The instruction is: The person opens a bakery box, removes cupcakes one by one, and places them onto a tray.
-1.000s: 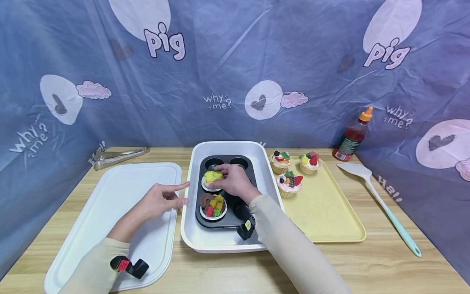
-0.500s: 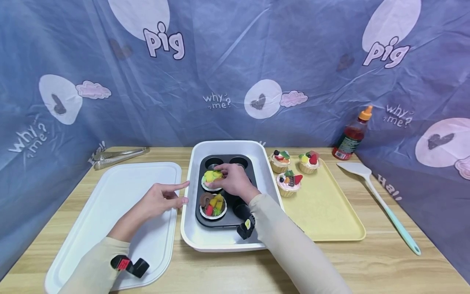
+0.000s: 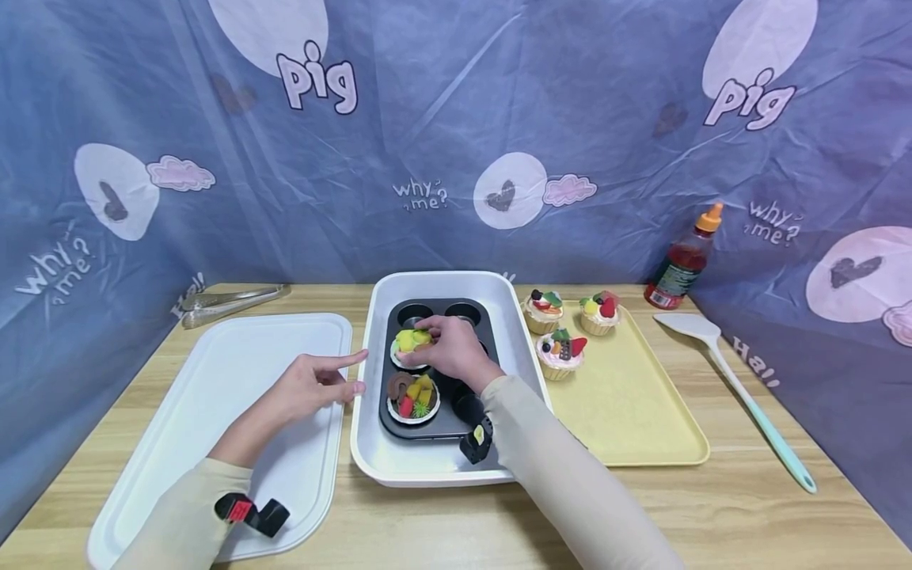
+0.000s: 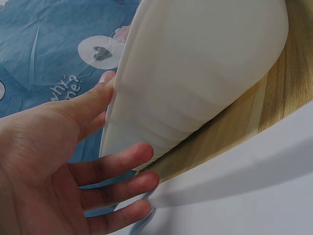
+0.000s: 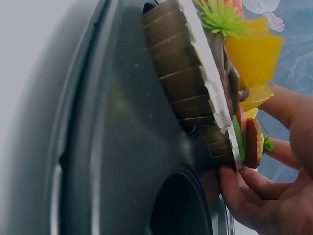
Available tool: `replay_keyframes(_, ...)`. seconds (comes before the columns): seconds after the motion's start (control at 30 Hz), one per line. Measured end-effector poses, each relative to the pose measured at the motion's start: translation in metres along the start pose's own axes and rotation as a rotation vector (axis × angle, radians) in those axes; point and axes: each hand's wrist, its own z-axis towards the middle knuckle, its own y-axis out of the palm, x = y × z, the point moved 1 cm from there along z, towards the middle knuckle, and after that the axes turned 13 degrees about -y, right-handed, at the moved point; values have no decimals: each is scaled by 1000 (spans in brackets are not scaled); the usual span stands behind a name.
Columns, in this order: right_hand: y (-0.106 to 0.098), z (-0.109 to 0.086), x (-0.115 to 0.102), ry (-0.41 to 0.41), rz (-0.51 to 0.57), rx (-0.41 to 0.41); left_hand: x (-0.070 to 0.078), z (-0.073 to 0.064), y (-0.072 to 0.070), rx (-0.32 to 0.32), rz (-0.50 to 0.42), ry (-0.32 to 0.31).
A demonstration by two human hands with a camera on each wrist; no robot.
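Observation:
My right hand [image 3: 459,348] pinches the rim of a yellow-topped cupcake [image 3: 409,342] seated in the left middle cup of a black muffin pan [image 3: 445,430]. In the right wrist view, its fingertips [image 5: 230,174] press the edge of the cupcake's brown case [image 5: 218,147]. A second cupcake [image 3: 414,398], with chocolate, red and yellow toppings, sits in the front left cup. The pan lies inside a deep white tray [image 3: 438,479]. At that tray's left rim my left hand [image 3: 306,385] touches with thumb and index finger, the other fingers loosely extended beside its outer wall [image 4: 195,63].
A flat white tray [image 3: 235,380] lies left, under my left forearm, with metal tongs [image 3: 235,305] behind it. On the right, a yellow tray [image 3: 634,412] carries cupcakes [image 3: 561,354] at its far left. Beyond stand a sauce bottle [image 3: 680,265] and a long-handled spatula [image 3: 744,396].

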Motion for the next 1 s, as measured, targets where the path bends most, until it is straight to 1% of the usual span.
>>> replay_keyframes(0.23,2,0,-1,8,-1,32,0,0,0,1,-3,-1)
replay_keyframes(0.47,2,-2,-3,11,-7,43,1,-1,0,1,9,-15)
replay_keyframes(0.77,2,-3,-5,-18,-37,42,2,-1,0,6,12,-27)
replay_keyframes(1.0,3,-3,-6,-23,-38,55,1,-1,0,3,8,-15)
